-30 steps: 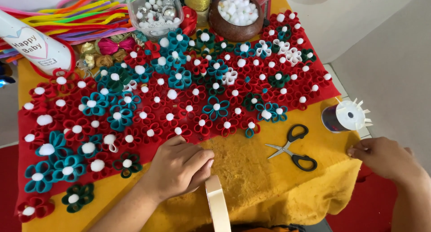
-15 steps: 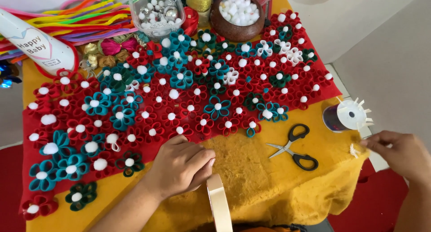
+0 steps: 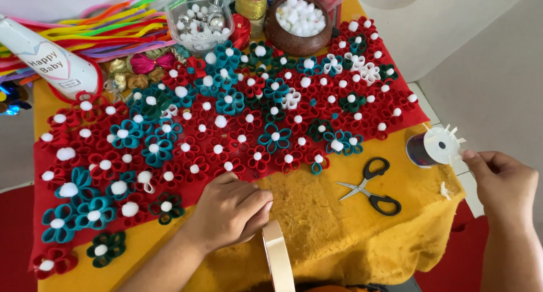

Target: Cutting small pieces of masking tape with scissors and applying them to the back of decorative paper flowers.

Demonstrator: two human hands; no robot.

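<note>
Our right hand (image 3: 500, 182) has moved in from the near right and now pinches the white-capped thread spool (image 3: 434, 148) at the desk's right edge; our left hand (image 3: 229, 213) stays loosely curled, gripping nothing, beside the gold ribbon roll (image 3: 278, 257).

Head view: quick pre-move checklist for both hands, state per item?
1. Left hand resting on the yellow cloth, next to the gold ribbon roll: ok.
2. Left grip on the roll: cannot tell, fingers are curled and the contact is hidden.
3. Right hand at the table's right edge, fingertips at the white-capped spool: ok.
4. Right grip shut on the spool: cannot tell, only a fingertip seems to touch its rim.
5. Scissors lying open on the cloth between the hands, untouched: ok.
6. Red felt sheet with its flowers lying flat: ok.
</note>
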